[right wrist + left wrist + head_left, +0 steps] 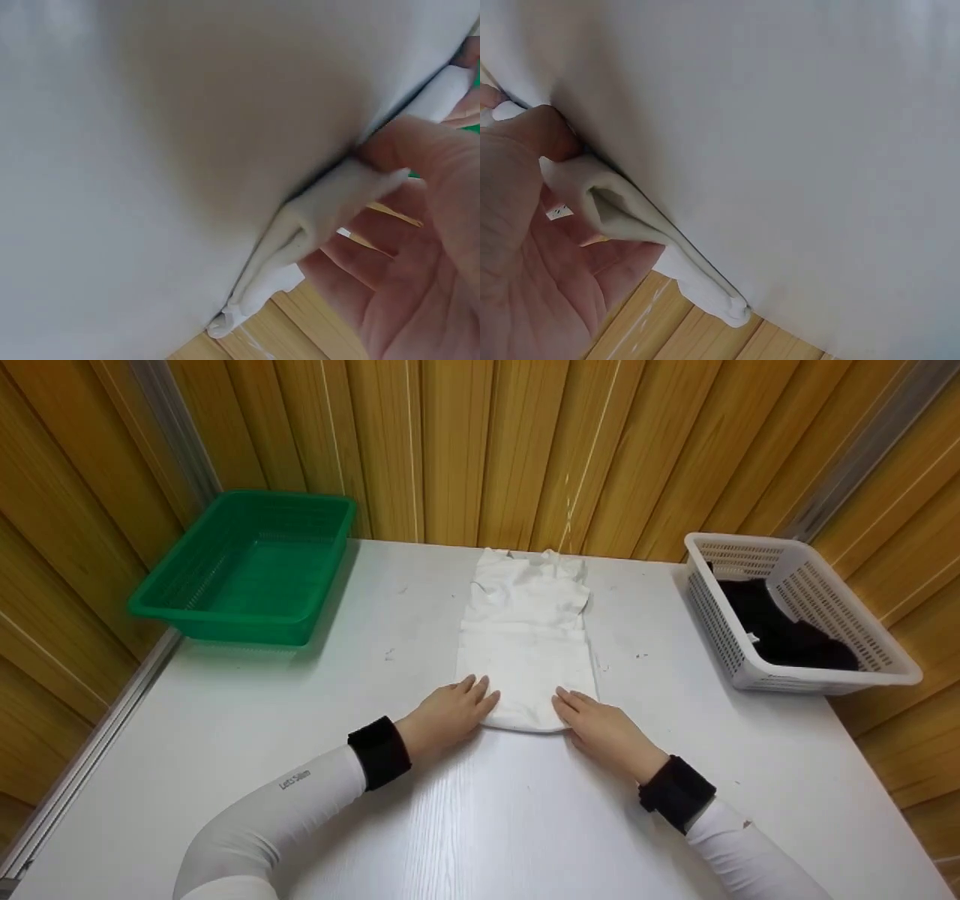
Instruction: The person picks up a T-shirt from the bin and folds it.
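A white garment (525, 664), folded into a long strip, lies flat on the table with its crumpled end toward the back wall. At its near left corner my left hand (448, 714) pinches the folded edge, fingers on top. My right hand (609, 733) grips the near right corner in the same way. In the left wrist view, the thumb of the left hand (551, 247) sits at the front of the rolled cloth edge (634, 210). The right wrist view has the right hand (405, 247) around the other layered corner (322, 206).
A green plastic basket (300, 628) stands at the back left. On the right is a white perforated basket (720, 622) with black cloth (787, 634) inside. The white table (360, 840) meets a wood-patterned wall (450, 450) behind.
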`<action>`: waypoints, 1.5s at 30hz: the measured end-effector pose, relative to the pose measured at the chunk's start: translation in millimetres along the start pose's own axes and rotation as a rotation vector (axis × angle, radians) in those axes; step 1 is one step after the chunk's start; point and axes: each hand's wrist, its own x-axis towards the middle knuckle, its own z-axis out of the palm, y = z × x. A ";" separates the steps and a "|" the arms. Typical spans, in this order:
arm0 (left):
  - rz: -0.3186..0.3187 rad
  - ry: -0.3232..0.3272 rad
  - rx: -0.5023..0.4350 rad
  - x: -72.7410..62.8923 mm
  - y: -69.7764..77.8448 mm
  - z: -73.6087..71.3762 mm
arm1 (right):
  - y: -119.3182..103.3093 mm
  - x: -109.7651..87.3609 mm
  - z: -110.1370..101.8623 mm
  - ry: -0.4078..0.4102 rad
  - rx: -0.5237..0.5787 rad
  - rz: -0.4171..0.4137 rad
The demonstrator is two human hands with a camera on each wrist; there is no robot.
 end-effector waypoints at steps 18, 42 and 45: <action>-0.074 -0.122 0.029 -6.8 12.2 -6.3 | -6.5 2.3 1.1 -0.057 -0.049 0.011; 0.114 -0.370 -0.892 -53.7 -55.2 -135.1 | 13.8 -12.8 -121.7 -0.342 0.735 -0.063; 0.114 -0.376 -1.020 -53.5 -64.3 -140.2 | 18.0 -13.8 -128.4 -0.341 0.812 -0.051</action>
